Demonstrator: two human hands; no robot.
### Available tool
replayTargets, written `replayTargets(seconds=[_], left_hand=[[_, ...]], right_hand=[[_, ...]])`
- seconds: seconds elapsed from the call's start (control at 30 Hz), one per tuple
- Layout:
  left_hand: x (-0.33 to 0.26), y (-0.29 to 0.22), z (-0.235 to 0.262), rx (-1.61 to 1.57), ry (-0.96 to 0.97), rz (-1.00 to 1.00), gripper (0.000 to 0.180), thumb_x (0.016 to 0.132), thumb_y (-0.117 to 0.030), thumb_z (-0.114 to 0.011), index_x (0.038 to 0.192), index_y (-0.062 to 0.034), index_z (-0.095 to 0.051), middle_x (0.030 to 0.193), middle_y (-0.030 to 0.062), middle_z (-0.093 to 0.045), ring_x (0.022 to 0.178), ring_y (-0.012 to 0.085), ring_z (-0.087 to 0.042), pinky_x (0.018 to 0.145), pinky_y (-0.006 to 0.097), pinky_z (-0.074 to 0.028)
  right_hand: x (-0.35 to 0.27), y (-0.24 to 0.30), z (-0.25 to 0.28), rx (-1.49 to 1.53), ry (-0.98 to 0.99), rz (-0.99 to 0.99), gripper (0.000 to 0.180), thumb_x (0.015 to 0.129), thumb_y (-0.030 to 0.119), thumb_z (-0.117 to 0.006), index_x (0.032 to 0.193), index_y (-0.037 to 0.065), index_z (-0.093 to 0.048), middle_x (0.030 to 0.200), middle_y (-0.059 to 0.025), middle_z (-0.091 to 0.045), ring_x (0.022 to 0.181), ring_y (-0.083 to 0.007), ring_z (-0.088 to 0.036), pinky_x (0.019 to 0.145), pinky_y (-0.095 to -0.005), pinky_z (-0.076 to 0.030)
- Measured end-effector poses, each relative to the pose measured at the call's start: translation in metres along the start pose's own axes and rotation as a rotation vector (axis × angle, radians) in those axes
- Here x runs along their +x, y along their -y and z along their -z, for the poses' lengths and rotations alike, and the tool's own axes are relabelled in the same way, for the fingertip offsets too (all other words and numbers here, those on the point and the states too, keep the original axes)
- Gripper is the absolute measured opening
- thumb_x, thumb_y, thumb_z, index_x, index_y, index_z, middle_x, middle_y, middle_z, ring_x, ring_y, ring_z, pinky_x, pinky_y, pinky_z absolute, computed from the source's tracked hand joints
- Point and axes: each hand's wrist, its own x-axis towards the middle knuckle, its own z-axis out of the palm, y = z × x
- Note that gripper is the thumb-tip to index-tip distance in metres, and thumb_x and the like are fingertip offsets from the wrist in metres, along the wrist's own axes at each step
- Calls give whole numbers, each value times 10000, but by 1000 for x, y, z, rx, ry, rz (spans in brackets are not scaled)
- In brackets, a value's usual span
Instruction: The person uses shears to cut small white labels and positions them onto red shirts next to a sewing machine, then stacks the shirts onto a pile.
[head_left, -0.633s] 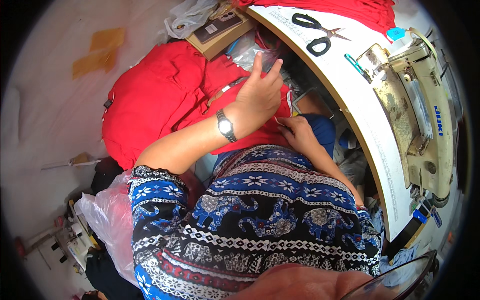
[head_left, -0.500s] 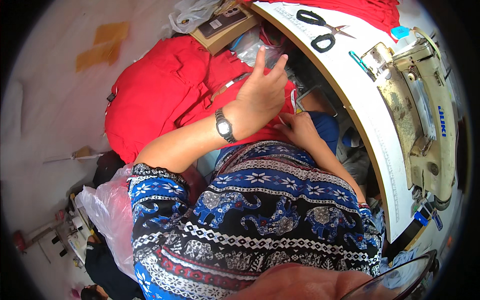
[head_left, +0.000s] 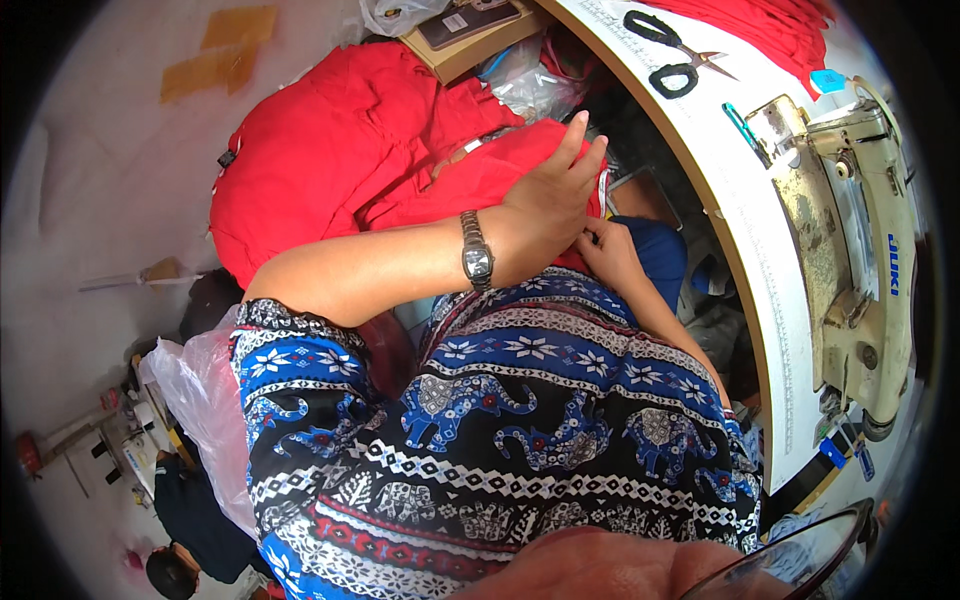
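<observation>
My left hand, with a wristwatch on the wrist, lies on a piece of red fabric over my lap, fingers pointing up and together. My right hand sits just right of it, partly hidden beneath the left palm, fingers pinched at the fabric's edge. A large heap of red cloth lies on the floor to the left. Whether either hand fully grips the fabric is partly hidden.
A white sewing table curves along the right with a cream sewing machine and black-handled scissors on it. A cardboard box sits at top, a clear plastic bag at lower left.
Both hands have stayed on the red fabric; my left hand shifted slightly right and down in view, and the head camera turned a little.
</observation>
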Motion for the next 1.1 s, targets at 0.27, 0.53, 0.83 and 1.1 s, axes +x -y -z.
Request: replayTargets(seconds=[0.27, 0.53, 0.83, 1.1], left_hand=[[0, -8, -3, 51, 60, -61, 309, 841, -319, -549, 1043, -168, -728, 1193, 58, -626, 1335, 342, -342, 1086, 678, -116], [1, -6, -11, -44, 51, -43, 290, 841, -304, -562, 1024, -155, -731, 1187, 72, -622, 1325, 344, -359, 1083, 681, -108], [6, -7, -33, -127, 56, 48, 210, 848, -247, -555, 916, -157, -733, 1092, 19, -640, 1221, 300, -462, 1080, 631, -203], [-13, 43, -75, -743, 414, 84, 216, 704, -190, -647, 870, -60, -696, 940, 90, -659, 1111, 247, -552, 1050, 633, -262]], right_hand=[[8, 3, -7, 116, -147, 104, 171, 788, 113, -712, 932, 27, -683, 705, -138, -590, 573, -247, -582, 541, -351, -439], [10, 15, -2, 201, -143, 163, 134, 774, 48, -681, 898, -1, -664, 782, -154, -594, 711, -294, -615, 635, -355, -476], [5, 47, 21, 140, 1, 279, 159, 775, 7, -662, 934, 5, -673, 837, -137, -614, 776, -298, -625, 683, -362, -484], [-5, 65, 84, 454, -3, 315, 172, 807, -16, -657, 969, 33, -685, 892, -105, -643, 830, -237, -620, 762, -319, -478]])
